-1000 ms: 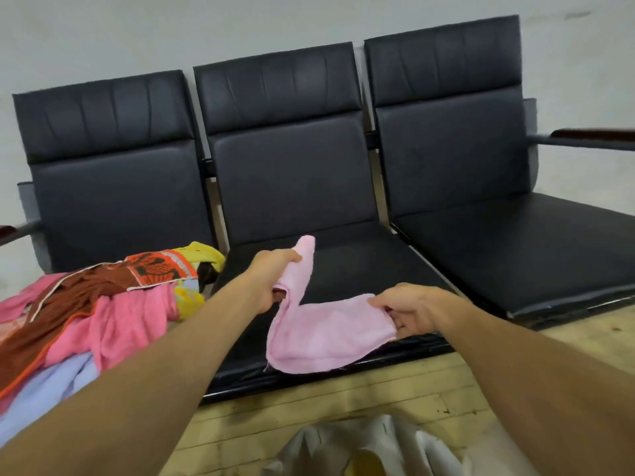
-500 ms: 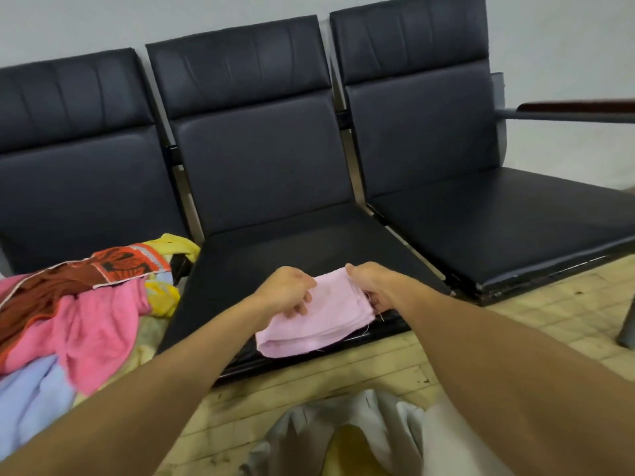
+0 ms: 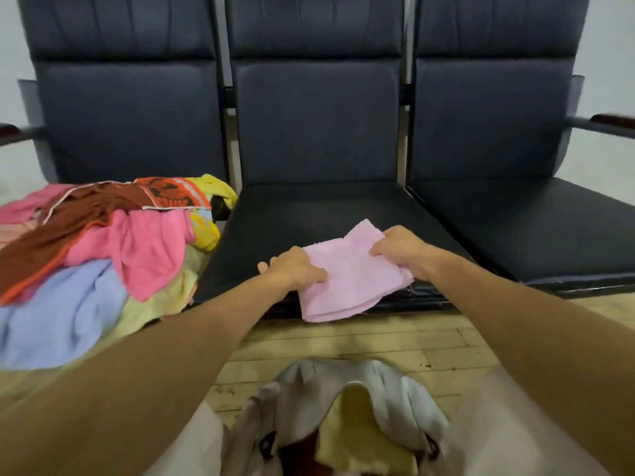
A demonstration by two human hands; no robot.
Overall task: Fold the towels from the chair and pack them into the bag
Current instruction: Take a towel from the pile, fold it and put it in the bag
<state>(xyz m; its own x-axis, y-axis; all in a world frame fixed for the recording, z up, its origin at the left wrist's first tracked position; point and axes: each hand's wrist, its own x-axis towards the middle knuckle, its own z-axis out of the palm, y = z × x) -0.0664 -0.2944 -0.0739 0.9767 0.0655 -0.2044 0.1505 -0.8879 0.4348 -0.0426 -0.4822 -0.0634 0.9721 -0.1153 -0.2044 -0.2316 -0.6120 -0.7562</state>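
Note:
A small light pink towel, folded into layers, lies at the front edge of the middle black seat. My left hand grips its left side and my right hand grips its right side. A heap of unfolded towels in pink, brown, orange, yellow and light blue covers the left seat. An open white bag sits on the floor below my arms, with a yellow towel and something dark red inside.
Three joined black padded chairs stand against a pale wall, with armrests at the far left and far right. The right seat holds nothing. A wooden plank floor runs between the seats and the bag.
The pink towel went from hanging stretched between my hands to a folded stack resting on the middle seat's front edge. My view tilted down, showing more of the bag.

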